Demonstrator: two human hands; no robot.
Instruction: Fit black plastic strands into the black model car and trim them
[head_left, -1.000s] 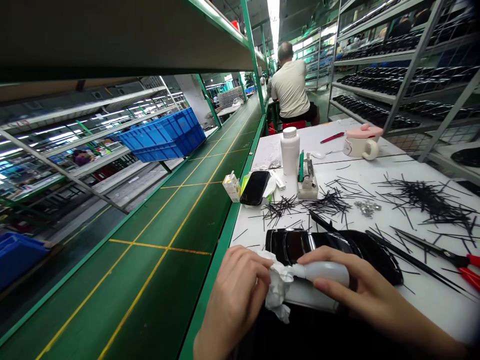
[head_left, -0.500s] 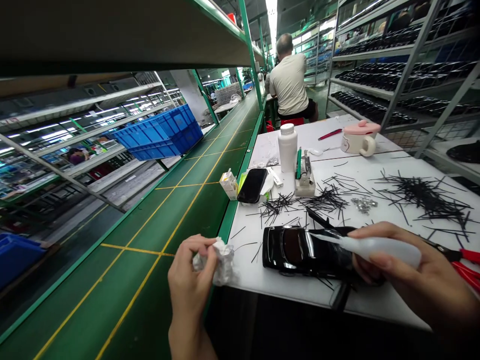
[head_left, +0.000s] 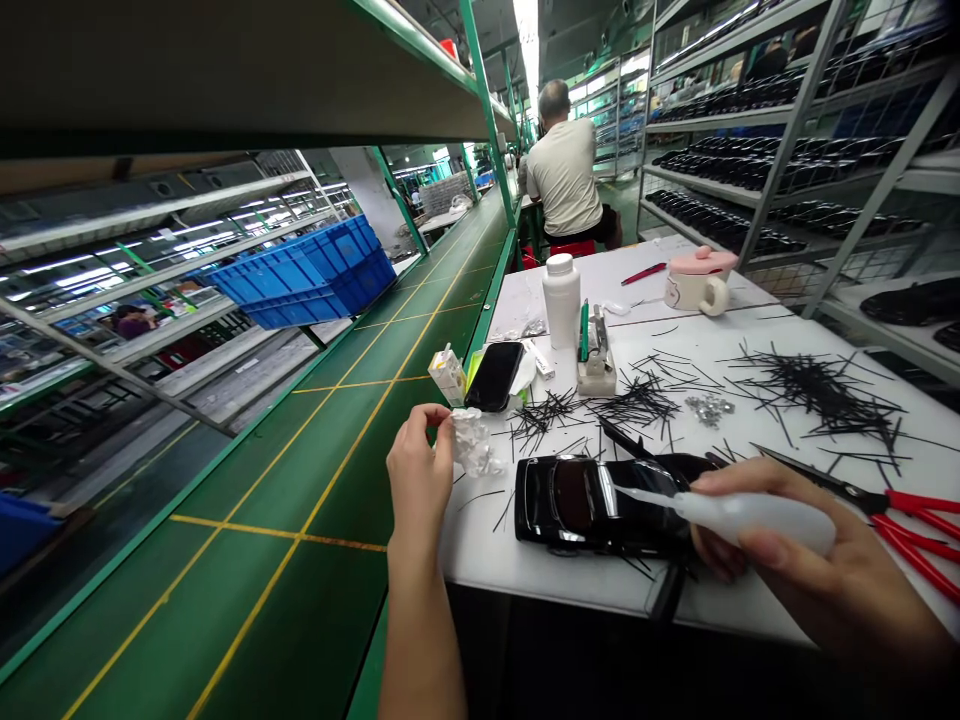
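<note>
In our left hand (head_left: pixel 420 470) we pinch a wad of tissue (head_left: pixel 474 443) — white, thin, crumpled into sharp folds. The grip is closed on it between thumb and fingertips, above the near left corner of the worktop (head_left: pixel 487 550). Our right hand (head_left: pixel 810 570) wraps a squeeze bottle (head_left: pixel 742 512) of soft, milky plastic, rounded in the body and drawn out into a long thin nozzle; that grip is closed around it. The nozzle tip lies over the toy car (head_left: pixel 577 500), though we cannot tell whether it touches. The car is a glossy black shell with smooth curves and bright reflections, sitting flat near the worktop's front edge, between our two hands. The worktop is a white matte board strewn with thin black sticks (head_left: pixel 817 385) in loose heaps. Red-handled pliers (head_left: pixel 907 515) lie at the right; farther back are a phone (head_left: pixel 495 375), a white bottle (head_left: pixel 562 285) and a pink-lidded mug (head_left: pixel 697 280). To the left runs a green conveyor belt (head_left: pixel 315 450) with yellow lines, a blue crate (head_left: pixel 307 270) beside it. Metal racks (head_left: pixel 750 160) at the right carry rows of black shells, and a person (head_left: pixel 562 175) in a pale shirt sits beyond — back turned to us.
</note>
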